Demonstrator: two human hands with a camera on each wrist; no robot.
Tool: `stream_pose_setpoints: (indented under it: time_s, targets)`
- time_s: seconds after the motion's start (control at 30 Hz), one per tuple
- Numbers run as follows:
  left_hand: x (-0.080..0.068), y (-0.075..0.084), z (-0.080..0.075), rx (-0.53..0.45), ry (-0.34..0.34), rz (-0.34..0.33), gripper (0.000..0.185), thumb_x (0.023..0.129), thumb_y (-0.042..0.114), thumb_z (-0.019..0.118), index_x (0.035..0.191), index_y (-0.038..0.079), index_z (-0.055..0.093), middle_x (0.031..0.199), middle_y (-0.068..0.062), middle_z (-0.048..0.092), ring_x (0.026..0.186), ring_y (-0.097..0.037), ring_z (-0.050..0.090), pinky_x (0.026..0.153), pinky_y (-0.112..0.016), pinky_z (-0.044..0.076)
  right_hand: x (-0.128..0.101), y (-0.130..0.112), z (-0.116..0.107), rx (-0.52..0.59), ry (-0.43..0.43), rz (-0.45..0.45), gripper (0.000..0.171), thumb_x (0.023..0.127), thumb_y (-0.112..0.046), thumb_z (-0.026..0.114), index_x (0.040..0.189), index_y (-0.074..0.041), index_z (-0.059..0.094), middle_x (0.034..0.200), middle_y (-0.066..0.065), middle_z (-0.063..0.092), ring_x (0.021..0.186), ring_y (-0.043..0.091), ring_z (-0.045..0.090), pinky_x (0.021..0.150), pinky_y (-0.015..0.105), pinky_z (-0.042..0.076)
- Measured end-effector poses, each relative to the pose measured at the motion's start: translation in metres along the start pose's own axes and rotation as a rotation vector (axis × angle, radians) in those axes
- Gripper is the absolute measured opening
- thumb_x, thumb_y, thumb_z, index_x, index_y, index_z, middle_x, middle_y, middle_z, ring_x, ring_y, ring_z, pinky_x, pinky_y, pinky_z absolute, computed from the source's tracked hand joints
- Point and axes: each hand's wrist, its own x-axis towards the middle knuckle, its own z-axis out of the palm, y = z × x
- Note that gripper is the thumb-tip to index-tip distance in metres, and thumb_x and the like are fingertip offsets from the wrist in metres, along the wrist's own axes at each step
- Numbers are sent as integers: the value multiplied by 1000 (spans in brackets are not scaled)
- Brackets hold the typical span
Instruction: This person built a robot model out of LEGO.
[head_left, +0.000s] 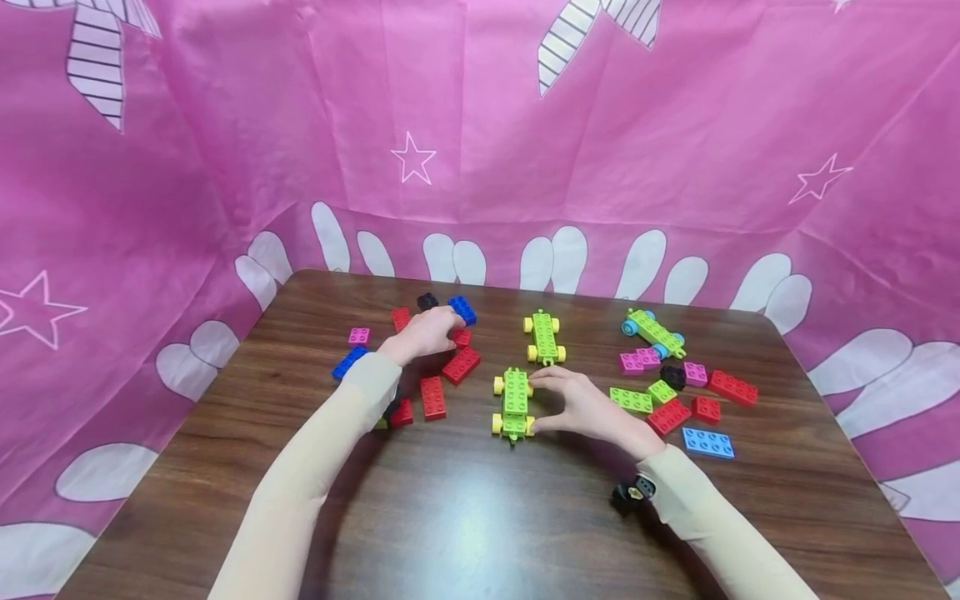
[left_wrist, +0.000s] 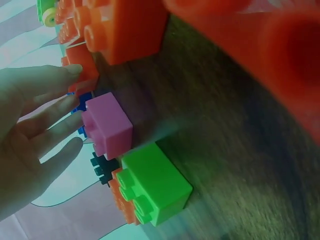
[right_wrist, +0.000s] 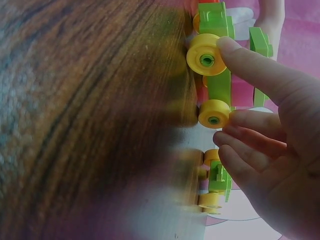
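Two bare hands are seen working over a dark brown wood-grain table (head_left: 465,517), which is enclosed on three sides by a glossy pink plastic sheet printed with white stars and petals (head_left: 675,125). No box, tray or other container is shown; every piece lies loose on the tabletop.

A lime-green studded plastic wheelbase with yellow wheels (head_left: 514,403) stands near the table's centre. It is touched by the right hand (head_left: 592,408), whose thumb and forefinger are spread along its right side; in the right wrist view a fingertip is pressed on one smooth round yellow wheel (right_wrist: 206,54) while the remaining fingers are only loosely bent, so nothing is clasped. A second lime-green wheelbase with yellow wheels (head_left: 544,337) lies just behind it, and a third green wheelbase with blue wheels (head_left: 654,332) is set well to the right.

The left hand (head_left: 426,333) is laid palm down, fingers nearly straight, on a cluster of red rectangular studded bricks (head_left: 461,364), with a blue brick (head_left: 462,310) just beyond the fingertips. In the left wrist view a small pink cube brick (left_wrist: 107,126) and a small green cube brick (left_wrist: 155,184) are seen beside the extended fingers (left_wrist: 50,125).

A flat light-blue studded plate (head_left: 708,442) lies nearest on the right.
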Motion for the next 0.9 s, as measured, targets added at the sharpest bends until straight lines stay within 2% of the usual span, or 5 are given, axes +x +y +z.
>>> stream_pose_setpoints:
  time_s: [0.17, 0.57, 0.9]
  targets:
    - [0, -3, 2, -12, -4, -9, 43, 91, 18, 72, 132, 9, 63, 132, -13, 63, 125, -29, 58, 103, -47, 52, 0, -1, -1, 8, -5, 1, 65, 75, -39, 86, 124, -1, 66, 129, 11, 65, 121, 29, 61, 104, 47, 50]
    - [1, -4, 6, -59, 0, -49, 42, 90, 19, 72, 130, 8, 64, 126, -12, 67, 119, -27, 61, 99, -43, 55, 0, -2, 0, 24, -23, 36, 68, 74, -40, 86, 126, -2, 66, 131, 10, 64, 124, 27, 60, 107, 45, 49]
    - [3, -2, -1, -40, 12, -7, 37, 89, 21, 74, 123, 7, 68, 121, -11, 70, 108, -25, 64, 93, -41, 57, -1, -1, 0, 17, -22, 38, 68, 74, -41, 86, 126, -2, 66, 131, 10, 64, 124, 27, 60, 107, 45, 48]
